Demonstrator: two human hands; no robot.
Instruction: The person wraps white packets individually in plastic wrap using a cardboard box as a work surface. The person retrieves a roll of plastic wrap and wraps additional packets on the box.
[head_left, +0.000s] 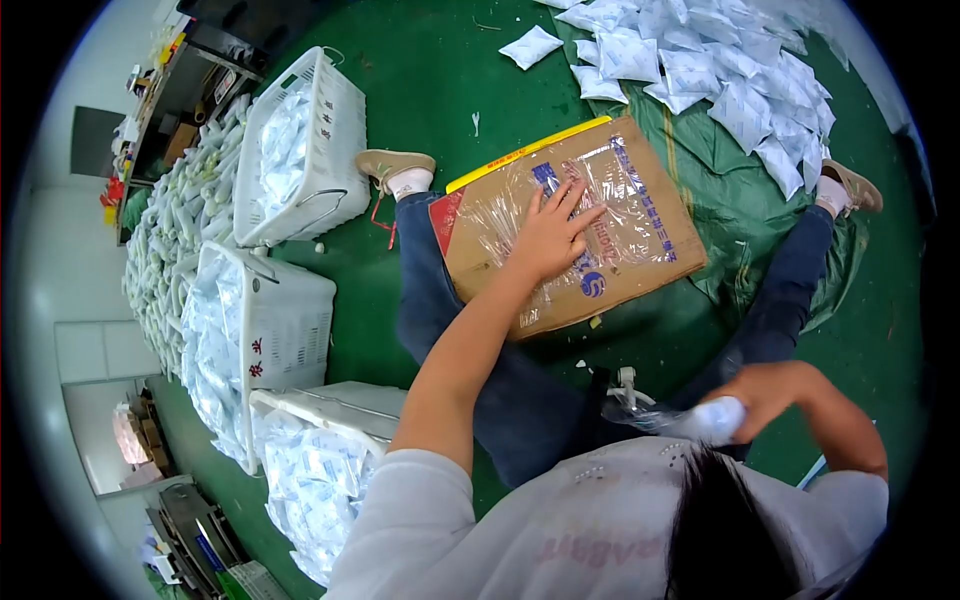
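My left hand lies with fingers spread on a flat piece of cardboard, which is covered with clear plastic film and blue print. A yellow strip runs along the cardboard's far edge. Close to my right thigh, my right hand is closed around a white, clear-plastic-wrapped bundle. That bundle is smeared by motion, so its exact kind does not show.
White pillow-shaped packs are heaped on a green tarp ahead. Filled white baskets stand in a row at my left, beside a large pile of pale long packages. My legs stretch out on either side of the cardboard.
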